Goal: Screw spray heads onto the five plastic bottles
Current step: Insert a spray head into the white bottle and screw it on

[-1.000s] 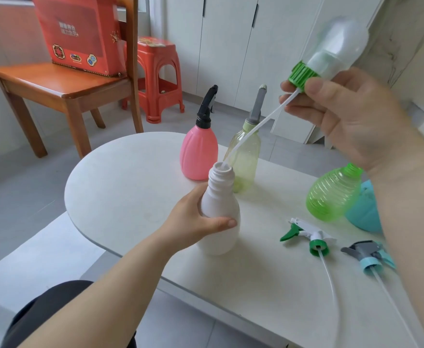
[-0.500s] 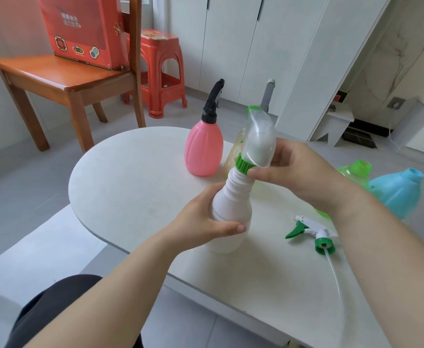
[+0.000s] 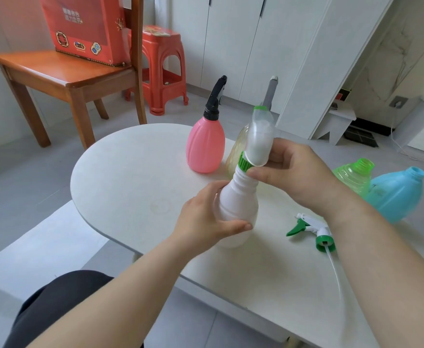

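My left hand (image 3: pixel 206 217) grips the body of a white bottle (image 3: pixel 238 199) standing on the white table (image 3: pixel 130 177). My right hand (image 3: pixel 288 172) holds a translucent spray head (image 3: pixel 258 139) by its green collar, seated on the white bottle's neck. Behind stand a pink bottle (image 3: pixel 205 146) with a black head and a yellowish bottle (image 3: pixel 234 156) with a grey head, partly hidden. To the right are an uncapped green bottle (image 3: pixel 354 177) and an uncapped blue bottle (image 3: pixel 396 194). A loose white-and-green spray head (image 3: pixel 311 228) lies on the table.
A wooden chair (image 3: pixel 63 74) carrying a red box (image 3: pixel 85 26) stands beyond the table at the left, with a red plastic stool (image 3: pixel 163 71) behind it. White cabinets line the back wall. The table's near edge runs diagonally below my forearms.
My right hand brought the spray head down from high right, fed its tube into the white bottle and seated the green collar on the neck. The left hand kept its grip.
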`<state>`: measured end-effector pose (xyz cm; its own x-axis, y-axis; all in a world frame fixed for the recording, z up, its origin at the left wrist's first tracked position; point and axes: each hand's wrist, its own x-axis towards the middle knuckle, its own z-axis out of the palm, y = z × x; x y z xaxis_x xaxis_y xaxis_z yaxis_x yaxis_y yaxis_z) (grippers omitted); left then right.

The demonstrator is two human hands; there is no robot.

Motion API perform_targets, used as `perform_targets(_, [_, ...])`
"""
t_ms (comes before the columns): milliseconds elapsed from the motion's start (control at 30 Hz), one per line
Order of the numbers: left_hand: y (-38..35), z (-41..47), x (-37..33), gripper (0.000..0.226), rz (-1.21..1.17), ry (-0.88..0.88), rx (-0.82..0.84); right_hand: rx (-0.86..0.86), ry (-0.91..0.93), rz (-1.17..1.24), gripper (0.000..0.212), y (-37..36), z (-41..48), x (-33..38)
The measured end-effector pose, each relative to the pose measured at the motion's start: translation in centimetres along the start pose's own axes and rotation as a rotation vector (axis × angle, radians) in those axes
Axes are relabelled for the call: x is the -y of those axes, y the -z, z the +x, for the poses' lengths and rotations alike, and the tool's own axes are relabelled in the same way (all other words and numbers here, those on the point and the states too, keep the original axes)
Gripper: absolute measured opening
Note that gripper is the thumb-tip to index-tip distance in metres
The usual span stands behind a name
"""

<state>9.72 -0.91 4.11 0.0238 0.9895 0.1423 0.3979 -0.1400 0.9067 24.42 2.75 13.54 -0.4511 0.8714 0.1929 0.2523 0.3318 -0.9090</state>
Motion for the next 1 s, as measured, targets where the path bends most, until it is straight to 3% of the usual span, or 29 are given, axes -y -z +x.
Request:
perform_targets(67, [-1.2,-0.3,-0.6,0.072,0.159,-0.014,-0.127,-0.129,0.031,-0.080,0.023,-0.5,-0.3,-0.5])
perform_targets(133, [-1.5,-0.3,-0.8,0.074,0.230,-0.031,-0.126,-0.189,0.045,-0.105,0.023,-0.7,-0.5,-0.8])
perform_targets(300, [2.1,1.0,0.6,0.087,-0.057,-0.001,0.285,0.021,-0.011,0.018,0.025,0.9,0.1,-0.4])
perform_targets(400, [2.3,1.7,0.6,0.077,-0.147,-0.021,0.355,0.071,-0.012,0.044,0.025,1.1,0.3,-0.5])
perform_targets(533, [0.1,1.3,0.1,0.061,-0.132,-0.022,0.090,-0.096,0.010,0.030,0.025,0.4,0.2,-1.1])
perform_targets(667, [-2.2,0.5,-0.8,0.069,0.104,-0.014,-0.218,-0.224,0.030,-0.011,0.023,-0.3,0.2,-1.7])
perform_targets(733, [-1.6,0.6,-0.6,0.076,0.072,-0.040,-0.126,-0.225,0.018,0.003,0.023,-0.3,0.5,-1.7])
perform_targets(867, [1.5,1.7,0.1,0.090,-0.057,-0.059,0.233,-0.100,-0.015,0.081,0.023,0.6,0.6,-1.5])
perform_targets(1000, [1.9,2.6,0.6,0.079,-0.172,-0.041,0.332,0.027,-0.047,0.107,0.024,0.8,1.1,-1.2])
